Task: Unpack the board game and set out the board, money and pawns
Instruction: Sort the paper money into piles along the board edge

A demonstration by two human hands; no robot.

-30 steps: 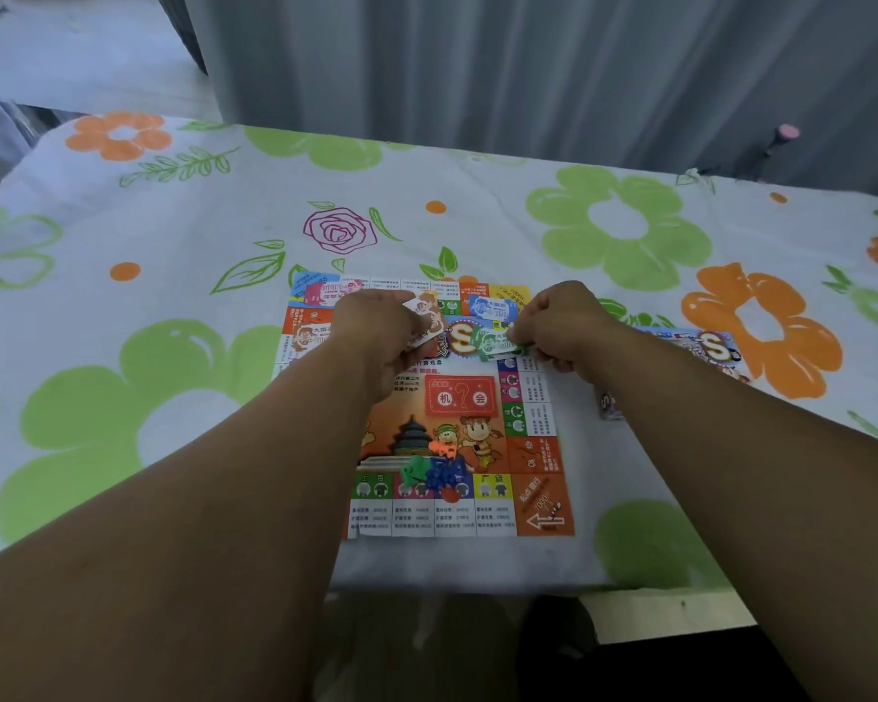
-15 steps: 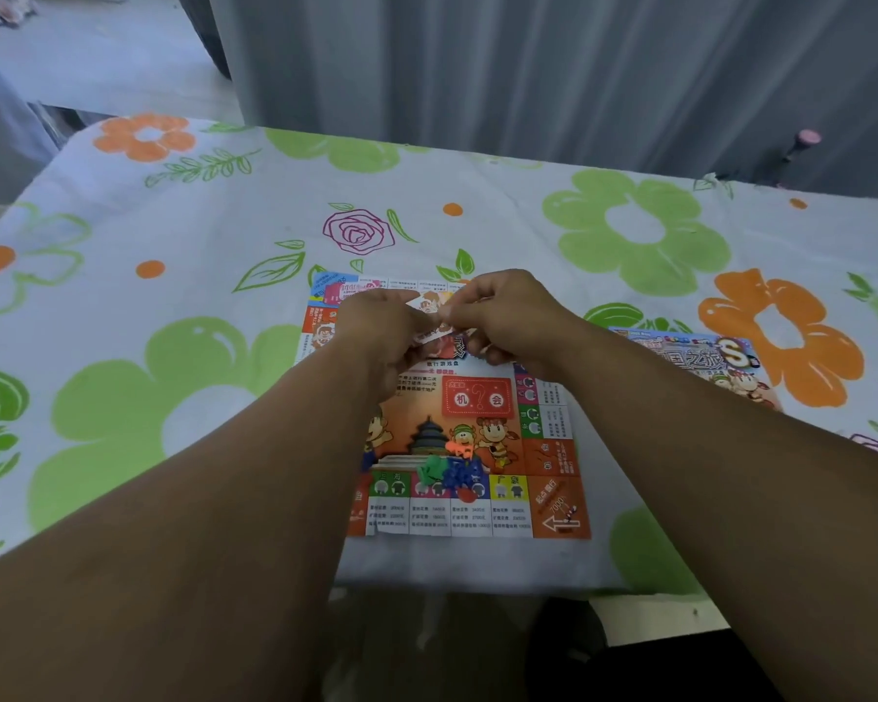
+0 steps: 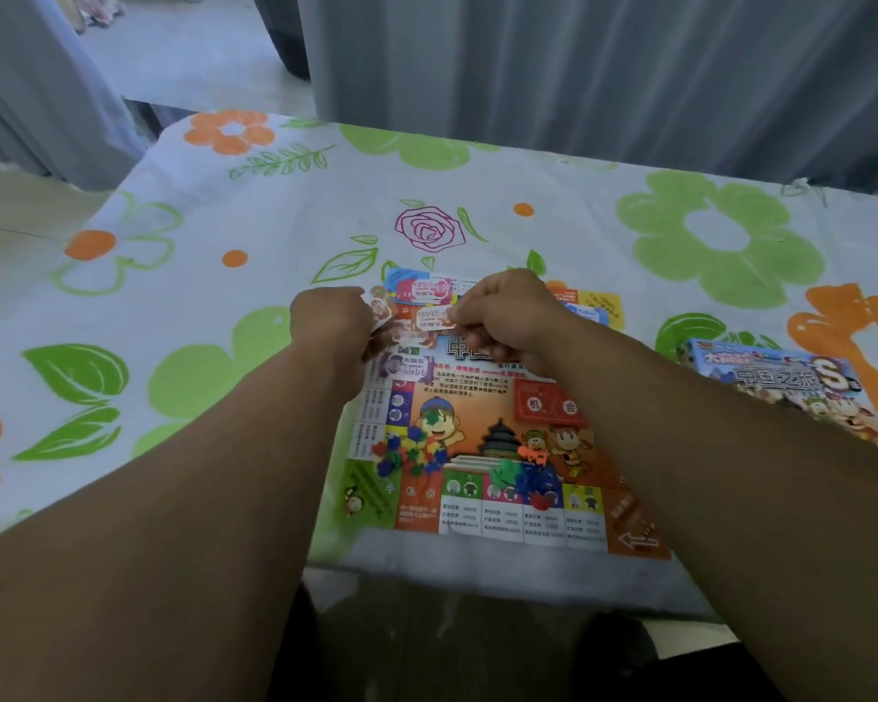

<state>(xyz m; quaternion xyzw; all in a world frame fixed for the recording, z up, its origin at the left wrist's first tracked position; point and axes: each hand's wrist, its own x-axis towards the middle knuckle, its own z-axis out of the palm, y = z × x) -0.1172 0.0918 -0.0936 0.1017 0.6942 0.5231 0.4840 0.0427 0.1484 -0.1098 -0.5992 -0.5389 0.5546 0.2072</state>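
Note:
The colourful game board (image 3: 482, 448) lies flat on the flowered tablecloth near the front edge. My left hand (image 3: 333, 321) grips a small stack of play money (image 3: 381, 309) over the board's far left part. My right hand (image 3: 508, 314) pinches an orange note (image 3: 433, 318) beside that stack. A pink note (image 3: 427, 288), a purple note (image 3: 406, 367) and a blue note (image 3: 586, 312) lie on the board's far side. Two heaps of small plastic pawns sit on the board: a mixed heap (image 3: 409, 453) at left and a green, blue and red heap (image 3: 525, 481) nearer the front.
The game box (image 3: 781, 382) lies on the table to the right of the board. The tablecloth (image 3: 224, 255) has green and orange flowers. Grey curtains hang behind the table's far edge. The table's front edge runs just below the board.
The view has swung right and the board's left side with a second pawn heap has come into sight. My right hand has drawn an orange note off the stack in my left hand.

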